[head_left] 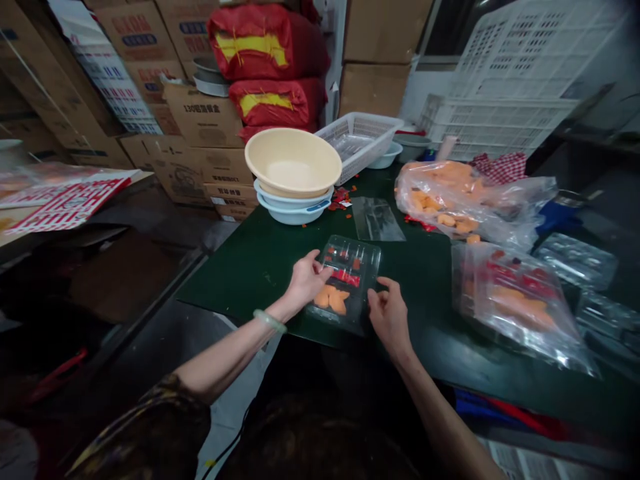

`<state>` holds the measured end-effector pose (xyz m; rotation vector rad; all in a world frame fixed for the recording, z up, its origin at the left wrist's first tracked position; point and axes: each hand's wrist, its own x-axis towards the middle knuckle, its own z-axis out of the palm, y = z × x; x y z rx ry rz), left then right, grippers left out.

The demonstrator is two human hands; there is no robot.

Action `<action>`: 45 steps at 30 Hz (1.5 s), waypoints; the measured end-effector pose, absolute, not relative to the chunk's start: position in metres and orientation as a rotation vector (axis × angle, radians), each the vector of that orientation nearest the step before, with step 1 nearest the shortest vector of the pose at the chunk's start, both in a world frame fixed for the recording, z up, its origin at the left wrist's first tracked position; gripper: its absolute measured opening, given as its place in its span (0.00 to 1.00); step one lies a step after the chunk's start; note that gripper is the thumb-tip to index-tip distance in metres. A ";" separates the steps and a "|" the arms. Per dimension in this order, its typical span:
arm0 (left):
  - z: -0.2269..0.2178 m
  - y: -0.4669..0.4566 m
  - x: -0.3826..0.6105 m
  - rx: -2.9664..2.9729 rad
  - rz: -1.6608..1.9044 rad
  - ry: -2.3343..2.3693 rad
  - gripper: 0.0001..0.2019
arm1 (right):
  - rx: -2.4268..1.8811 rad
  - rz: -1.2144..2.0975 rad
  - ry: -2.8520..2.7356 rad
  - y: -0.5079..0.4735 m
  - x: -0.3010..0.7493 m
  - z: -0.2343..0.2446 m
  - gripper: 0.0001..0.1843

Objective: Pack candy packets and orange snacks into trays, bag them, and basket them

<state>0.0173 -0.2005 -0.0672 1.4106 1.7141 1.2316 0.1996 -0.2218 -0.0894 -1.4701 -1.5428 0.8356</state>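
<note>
A clear plastic tray [369,267] lies near the table's front edge. Small dark red pieces sit in its upper compartments, a red packet [346,277] across its middle, and orange butterfly-shaped pieces [332,299] in the lower part. My left hand [306,280], with a pale green bangle on the wrist, grips the tray's left side, its thumb reaching over toward the red packet. At the right edge, my right hand [390,313] has curled fingers, thumb and forefinger against the rim. Its other fingertips are partly hidden.
A flat clear bag [379,219] lies beyond the tray. Stacked basins [293,163] and a white basket [360,137] stand behind. To the right are a bag of orange pieces [440,193], bagged filled trays [520,300] and clear trays [575,260].
</note>
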 end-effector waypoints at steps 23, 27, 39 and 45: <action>-0.084 -0.179 0.026 0.595 1.420 1.233 0.39 | -1.647 1.111 -1.596 -0.170 0.185 -0.079 0.10; -0.074 -0.196 0.044 0.750 1.329 1.076 0.42 | -1.236 1.689 -1.071 -0.170 0.208 -0.074 0.09; -0.078 -0.019 0.111 2.668 0.185 1.589 0.10 | -1.155 1.791 -0.732 -0.220 0.305 -0.096 0.28; -0.080 0.038 0.125 2.798 -0.076 1.373 0.09 | -1.124 1.806 -0.722 -0.215 0.304 -0.096 0.27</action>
